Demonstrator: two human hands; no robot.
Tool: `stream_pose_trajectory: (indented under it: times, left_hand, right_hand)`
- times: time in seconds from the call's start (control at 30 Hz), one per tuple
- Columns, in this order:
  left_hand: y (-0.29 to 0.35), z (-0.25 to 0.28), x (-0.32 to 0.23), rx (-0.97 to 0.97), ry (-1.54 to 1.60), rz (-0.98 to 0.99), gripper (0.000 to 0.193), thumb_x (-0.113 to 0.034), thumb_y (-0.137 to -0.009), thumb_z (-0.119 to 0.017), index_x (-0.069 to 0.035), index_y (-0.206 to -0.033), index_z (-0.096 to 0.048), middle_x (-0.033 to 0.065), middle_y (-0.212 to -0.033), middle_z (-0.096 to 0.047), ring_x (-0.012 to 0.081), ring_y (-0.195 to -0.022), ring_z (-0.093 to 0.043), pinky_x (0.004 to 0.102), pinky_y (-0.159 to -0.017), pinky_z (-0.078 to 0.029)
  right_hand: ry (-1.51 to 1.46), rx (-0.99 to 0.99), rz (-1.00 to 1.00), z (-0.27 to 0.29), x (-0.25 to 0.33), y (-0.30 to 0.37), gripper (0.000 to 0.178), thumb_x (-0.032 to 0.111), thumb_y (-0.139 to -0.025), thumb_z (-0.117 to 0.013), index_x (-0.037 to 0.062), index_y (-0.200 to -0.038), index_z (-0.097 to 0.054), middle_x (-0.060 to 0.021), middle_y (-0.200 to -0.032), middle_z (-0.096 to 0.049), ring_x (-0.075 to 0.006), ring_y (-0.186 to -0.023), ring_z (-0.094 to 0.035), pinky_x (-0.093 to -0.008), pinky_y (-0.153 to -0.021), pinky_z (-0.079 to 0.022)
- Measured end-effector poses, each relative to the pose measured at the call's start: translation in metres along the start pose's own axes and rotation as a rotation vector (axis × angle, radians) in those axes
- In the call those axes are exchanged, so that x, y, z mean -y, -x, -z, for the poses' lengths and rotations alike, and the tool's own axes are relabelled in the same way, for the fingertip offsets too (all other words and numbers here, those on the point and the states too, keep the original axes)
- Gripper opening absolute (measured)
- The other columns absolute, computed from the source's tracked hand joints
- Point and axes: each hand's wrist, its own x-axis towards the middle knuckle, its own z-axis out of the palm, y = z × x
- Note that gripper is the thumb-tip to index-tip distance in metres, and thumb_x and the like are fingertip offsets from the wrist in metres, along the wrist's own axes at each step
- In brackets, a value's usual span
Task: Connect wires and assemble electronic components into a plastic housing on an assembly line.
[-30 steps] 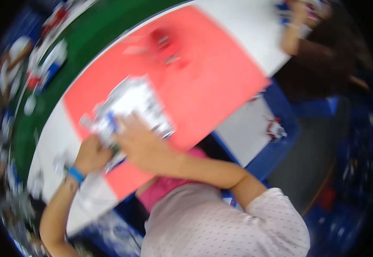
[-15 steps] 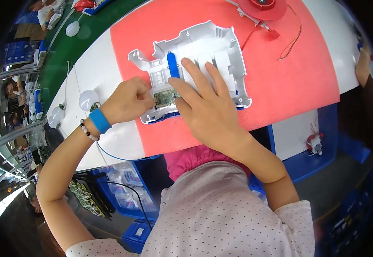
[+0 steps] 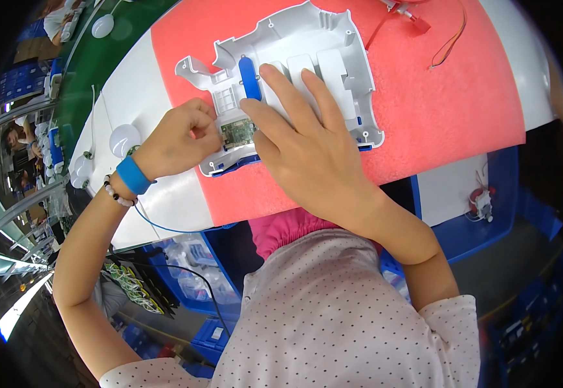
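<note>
White shell: a white moulded plastic housing half (image 3: 294, 40) lies with its hollow side up in the upper middle of the frame, on a coral-red flat mat (image 3: 450, 110) near the mat's left edge; if pushed unevenly, it could slide or rock.

Green board: a small rectangular green circuit board (image 3: 238, 132) sits in the lower left part of the shell, between the two hands; a slanted push on one edge could flex it or scrape its parts.

Left hand: the left hand (image 3: 189, 134) is curled, fingertips bunched at the board's left edge; whether they pinch anything, I cannot tell. A slip here could knock the board askew.

Right hand: the right hand (image 3: 310, 149) is spread wide, palm down over the shell, with nothing seen in its grasp; it hides part of the interior, so a misplaced part beneath could go unnoticed.

Blue bar: a slim blue bar with rounded ends (image 3: 249, 79) stands just beside the right index fingertip; sideways pressure from that finger might shift it, if it is loose.

Brown-orange leads: thin loose leads (image 3: 453, 45) lie at the upper right of the frame, well apart from the shell, so snagging looks unlikely.

White bulb: a round white bulb-like piece (image 3: 125, 138) rests on the white surface (image 3: 136, 87) near the left wrist; a backward sweep could roll it.
</note>
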Motion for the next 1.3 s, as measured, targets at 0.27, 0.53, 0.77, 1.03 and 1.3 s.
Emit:
stream_pose_trajectory:
  times: [0.27,0.53,0.77,1.03,1.3]
  left_hand:
    - [-0.003,-0.005,0.003,-0.068,-0.035,0.011,0.014,-0.008,-0.067,-0.06,0.002,-0.059,-0.056,0.0098,-0.072,-0.051,0.0181,-0.063,-0.051,0.0283,-0.059,-0.043]
    - [-0.013,-0.003,-0.009,-0.01,-0.221,0.17,0.021,-0.014,-0.065,-0.059,0.004,-0.054,-0.054,0.0171,-0.056,-0.052,0.0224,-0.052,-0.053,0.0312,-0.051,-0.043]
    - [-0.007,0.004,-0.009,-0.012,-0.184,0.07,0.022,-0.018,-0.067,-0.062,0.001,-0.058,-0.058,0.0153,-0.061,-0.057,0.0231,-0.059,-0.056,0.0317,-0.057,-0.045]
    - [-0.005,0.002,0.0,-0.061,-0.098,0.186,0.023,-0.017,-0.066,-0.07,-0.004,-0.077,-0.054,0.0079,-0.072,-0.056,0.0177,-0.063,-0.054,0.0285,-0.059,-0.045]
    - [-0.004,-0.014,0.0,-0.206,-0.014,0.2,0.025,-0.007,-0.063,-0.071,-0.004,-0.071,-0.048,0.0087,-0.069,-0.055,0.0195,-0.062,-0.055,0.0296,-0.057,-0.045]
  right_hand:
    - [-0.014,-0.015,-0.007,0.0,-0.001,0.001,0.005,0.008,-0.066,-0.06,0.0025,-0.064,-0.061,-0.0039,-0.105,-0.055,-0.0253,-0.116,-0.042,-0.0452,-0.097,-0.029]
    - [-0.017,-0.042,-0.006,-0.004,0.001,-0.001,0.005,0.007,-0.066,-0.061,0.0022,-0.063,-0.061,-0.0041,-0.104,-0.055,-0.0264,-0.115,-0.042,-0.0462,-0.096,-0.03]
    - [-0.01,-0.031,0.008,-0.004,0.0,0.0,0.006,0.007,-0.066,-0.061,0.0018,-0.063,-0.061,-0.0048,-0.103,-0.056,-0.0272,-0.115,-0.042,-0.0468,-0.096,-0.031]
    - [-0.015,-0.002,0.019,0.002,-0.003,0.0,0.006,0.008,-0.066,-0.059,0.0016,-0.066,-0.061,-0.0053,-0.103,-0.056,-0.0272,-0.115,-0.042,-0.0455,-0.095,-0.031]
    - [-0.052,0.082,0.046,0.006,-0.003,-0.005,0.007,0.008,-0.069,-0.059,0.0016,-0.07,-0.062,-0.0058,-0.104,-0.056,-0.0289,-0.115,-0.043,-0.0461,-0.094,-0.031]
